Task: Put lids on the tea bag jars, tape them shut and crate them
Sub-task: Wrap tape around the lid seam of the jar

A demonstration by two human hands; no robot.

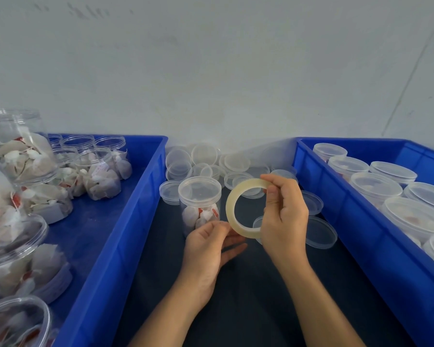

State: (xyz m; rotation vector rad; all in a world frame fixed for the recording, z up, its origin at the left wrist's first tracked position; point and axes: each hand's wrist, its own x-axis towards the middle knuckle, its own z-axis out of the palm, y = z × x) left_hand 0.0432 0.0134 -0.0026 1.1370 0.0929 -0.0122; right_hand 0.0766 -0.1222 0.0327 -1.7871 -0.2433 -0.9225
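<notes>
A clear jar of tea bags (199,204) with a clear lid on top stands on the dark table (248,296) between two blue crates. My right hand (283,214) grips a ring of clear tape (232,206) upright, just right of the jar. My left hand (211,249) is below the jar, thumb and fingertips pinching at the roll's lower left edge. Loose clear lids (203,156) lie heaped behind the jar against the wall.
The left blue crate (125,221) holds several open jars of tea bags (100,171). The right blue crate (356,221) holds several lidded jars (376,184). Two more loose lids (318,231) lie right of my right hand. A white wall is close behind.
</notes>
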